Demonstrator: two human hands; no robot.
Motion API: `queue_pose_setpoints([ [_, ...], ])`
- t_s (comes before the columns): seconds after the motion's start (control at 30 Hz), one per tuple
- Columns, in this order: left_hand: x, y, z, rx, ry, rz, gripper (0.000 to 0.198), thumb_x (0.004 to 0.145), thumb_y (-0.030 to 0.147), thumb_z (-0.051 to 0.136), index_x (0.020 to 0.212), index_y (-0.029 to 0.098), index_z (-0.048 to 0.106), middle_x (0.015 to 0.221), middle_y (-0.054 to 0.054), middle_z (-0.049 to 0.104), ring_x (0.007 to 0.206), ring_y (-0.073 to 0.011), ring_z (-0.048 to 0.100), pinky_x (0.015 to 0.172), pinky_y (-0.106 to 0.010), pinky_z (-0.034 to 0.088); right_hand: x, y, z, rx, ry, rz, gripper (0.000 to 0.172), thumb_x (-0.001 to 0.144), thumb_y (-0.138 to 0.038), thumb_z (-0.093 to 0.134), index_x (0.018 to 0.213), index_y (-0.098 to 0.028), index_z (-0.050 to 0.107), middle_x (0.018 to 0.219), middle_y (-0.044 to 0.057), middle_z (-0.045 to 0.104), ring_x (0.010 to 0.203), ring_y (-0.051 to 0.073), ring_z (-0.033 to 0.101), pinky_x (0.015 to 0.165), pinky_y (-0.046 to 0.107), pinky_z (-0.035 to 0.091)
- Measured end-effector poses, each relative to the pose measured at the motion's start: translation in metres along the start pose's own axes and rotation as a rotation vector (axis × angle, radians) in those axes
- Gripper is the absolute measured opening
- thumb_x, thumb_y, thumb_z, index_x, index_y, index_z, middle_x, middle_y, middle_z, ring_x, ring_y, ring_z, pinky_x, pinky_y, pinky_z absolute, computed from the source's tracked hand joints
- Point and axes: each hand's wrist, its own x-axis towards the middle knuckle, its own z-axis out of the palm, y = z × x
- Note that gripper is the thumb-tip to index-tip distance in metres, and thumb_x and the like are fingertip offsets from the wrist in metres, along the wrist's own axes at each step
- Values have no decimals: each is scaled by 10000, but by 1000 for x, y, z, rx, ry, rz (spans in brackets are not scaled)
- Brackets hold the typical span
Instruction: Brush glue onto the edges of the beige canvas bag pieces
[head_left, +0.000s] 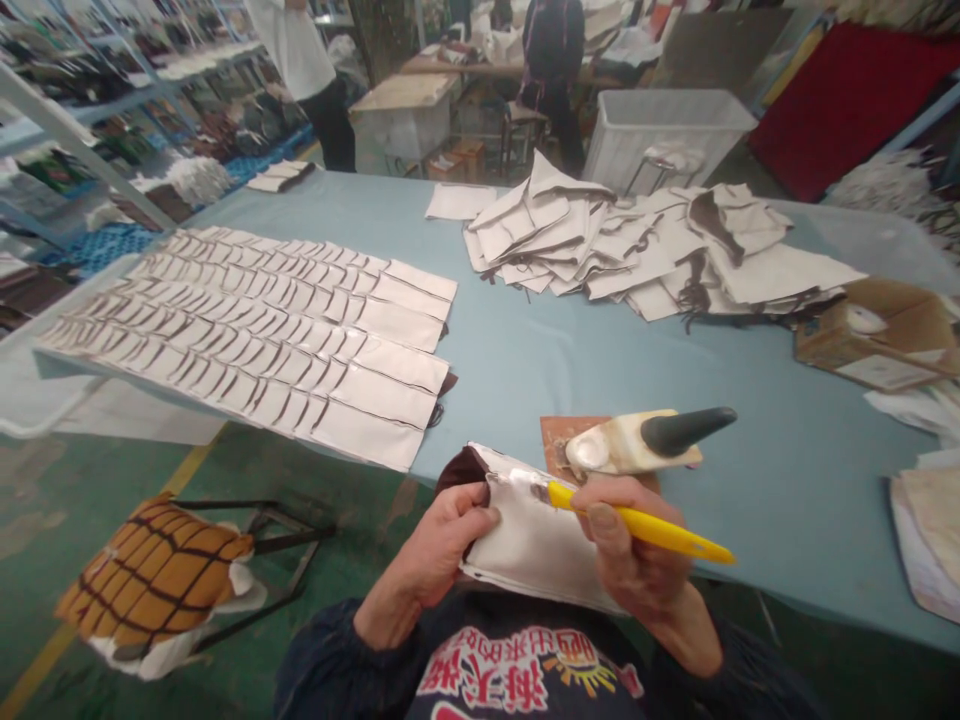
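My left hand (442, 545) pinches the left end of a white fabric piece (536, 535), where dark brown lining (463, 475) shows. My right hand (641, 545) grips a yellow-handled brush (645, 527). Its tip touches the top edge of the fabric, along a shiny wet-looking strip. Just beyond, a whitish glue bottle with a dark green nozzle (690, 430) lies on its side on a brown board (562, 440). To the left, rows of overlapping white fabric pieces (300, 340) cover the table, their dark edges showing.
A heap of white fabric pieces (630, 240) lies across the blue-green table (510, 350). An open cardboard box (877, 330) stands at the right. A padded stool (161, 580) is on the floor at left. Two people stand behind the table, near a white plastic bin (667, 125).
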Motion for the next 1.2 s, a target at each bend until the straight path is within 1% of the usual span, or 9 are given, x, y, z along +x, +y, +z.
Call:
queue_pose_setpoints([
  [0.2,-1,0,0,2,14,-5,334,724,343,811,942,94,774,698,-36,714,563,-90,556,553,-177,415,1,-7,6,-63,51,-47,231,1025,-253,514,837,-229,646,637,-8,666,467,135,574,483,270,469],
  [0.33,-3,0,-1,3,10,3,329,717,330,809,938,89,775,704,-43,717,551,-85,543,540,-177,397,1,-12,7,-80,7,-116,310,1053,-288,476,792,-232,634,628,3,666,523,149,618,521,275,498],
  [0.43,-4,1,-3,0,21,12,339,717,341,814,945,92,776,690,-40,712,550,-90,544,540,-180,395,-4,-8,8,-128,54,-132,337,1062,-322,474,777,-234,632,606,-1,652,507,152,614,515,278,490],
  [0.6,-6,4,-5,5,24,18,334,708,329,813,949,100,779,721,-44,723,570,-98,560,550,-185,397,-12,9,13,-136,189,-45,197,1045,-310,521,924,-236,657,696,1,688,584,167,657,570,280,516],
  [0.7,-6,8,-4,14,-4,21,325,707,328,808,943,106,780,703,-34,715,554,-94,543,544,-187,388,-10,16,24,-143,101,8,145,1039,-266,532,1040,-217,669,813,33,737,693,182,706,663,296,550],
  [0.83,-5,12,-4,14,-26,3,331,690,322,815,938,106,784,670,-26,700,550,-97,538,548,-189,389,-5,20,41,-168,3,70,221,1064,-296,473,1043,-199,671,836,50,741,703,189,704,655,297,532],
  [0.93,-4,14,-12,10,-57,-6,367,722,368,829,980,109,790,704,-34,716,587,-108,558,584,-199,413,-2,22,45,-192,26,79,263,1076,-336,463,1005,-200,677,845,53,735,711,192,693,678,302,524],
  [1.07,-10,13,-33,147,-78,80,432,856,542,746,994,135,797,865,-61,757,832,-173,641,766,-241,478,7,26,38,-206,105,119,302,1082,-394,464,996,-199,678,810,48,718,665,191,662,640,301,499],
  [1.2,-16,12,-50,367,-243,69,386,860,498,746,1028,150,769,934,-54,744,903,-208,648,853,-293,480,17,33,34,-245,135,158,361,1082,-457,457,976,-204,691,768,42,702,646,192,640,613,295,480],
])
